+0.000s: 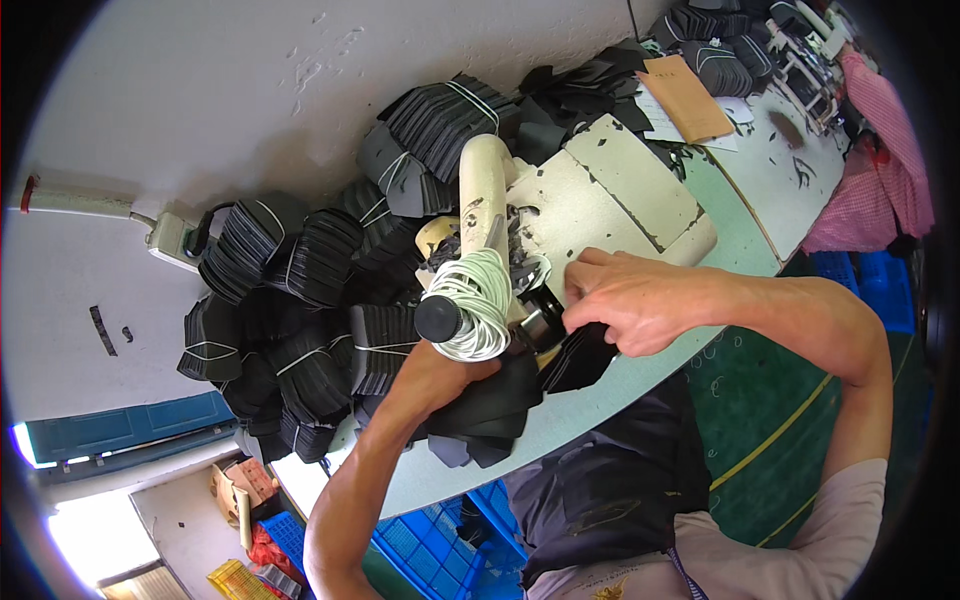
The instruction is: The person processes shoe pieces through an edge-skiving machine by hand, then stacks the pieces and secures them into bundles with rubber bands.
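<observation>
A cream-coloured machine (590, 190) with chipped paint stands on the table. On its near side are a black knob (438, 318), a coil of white cord (480, 300) and a shiny metal cylinder (540, 322). My left hand (450, 372) reaches over a loose pile of flat black pieces (490, 410); the coil and machine hide most of its fingers. My right hand (630, 303) is closed, fingers curled in beside the metal cylinder, just above more black pieces (582, 358). Whatever its fingertips grip is hidden.
Tied bundles of black pieces (300, 260) are heaped along the wall at left and behind the machine. A brown envelope (688, 98) lies on papers at the back. Blue crates (425, 550) stand below the table (560, 430). Pink cloth (880, 170) hangs at far right.
</observation>
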Demonstrator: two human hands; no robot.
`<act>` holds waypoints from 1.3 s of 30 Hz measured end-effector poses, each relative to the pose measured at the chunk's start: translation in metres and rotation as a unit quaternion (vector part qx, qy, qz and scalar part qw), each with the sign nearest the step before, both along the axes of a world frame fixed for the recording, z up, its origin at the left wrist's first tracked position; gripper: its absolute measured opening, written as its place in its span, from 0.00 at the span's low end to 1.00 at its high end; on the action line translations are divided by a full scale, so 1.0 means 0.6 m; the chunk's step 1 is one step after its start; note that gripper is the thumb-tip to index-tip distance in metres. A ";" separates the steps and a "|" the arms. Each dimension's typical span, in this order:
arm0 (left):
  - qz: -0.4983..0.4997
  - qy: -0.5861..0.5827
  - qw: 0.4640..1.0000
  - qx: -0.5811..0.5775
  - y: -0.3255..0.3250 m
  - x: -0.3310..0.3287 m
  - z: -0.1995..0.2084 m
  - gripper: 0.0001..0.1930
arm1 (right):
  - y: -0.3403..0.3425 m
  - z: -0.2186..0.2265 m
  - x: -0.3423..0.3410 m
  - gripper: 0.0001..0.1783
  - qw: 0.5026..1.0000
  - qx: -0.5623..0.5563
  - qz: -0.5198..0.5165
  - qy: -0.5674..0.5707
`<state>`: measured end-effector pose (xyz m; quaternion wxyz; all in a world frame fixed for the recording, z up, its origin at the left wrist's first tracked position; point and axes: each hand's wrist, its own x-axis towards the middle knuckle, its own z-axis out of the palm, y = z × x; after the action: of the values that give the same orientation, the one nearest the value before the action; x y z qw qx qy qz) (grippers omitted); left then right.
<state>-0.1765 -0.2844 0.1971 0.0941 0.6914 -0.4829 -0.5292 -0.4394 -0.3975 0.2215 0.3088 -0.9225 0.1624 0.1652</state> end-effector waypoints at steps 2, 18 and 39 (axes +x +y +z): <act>-0.010 -0.012 1.000 -0.022 -0.002 -0.007 0.005 0.26 | 0.008 -0.022 0.001 0.24 0.986 -0.021 0.003 -0.168; 0.038 0.023 0.998 0.040 0.012 -0.002 -0.006 0.19 | -0.006 -0.019 -0.025 0.23 0.994 0.069 -0.001 -0.089; -0.057 -0.018 0.998 -0.017 0.011 -0.006 0.004 0.23 | -0.001 0.006 0.023 0.23 1.000 0.023 -0.001 0.004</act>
<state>-0.1803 -0.2777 0.1997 0.0666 0.6703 -0.5324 -0.5127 -0.4253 -0.3983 0.2250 0.3296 -0.9143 0.1608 0.1719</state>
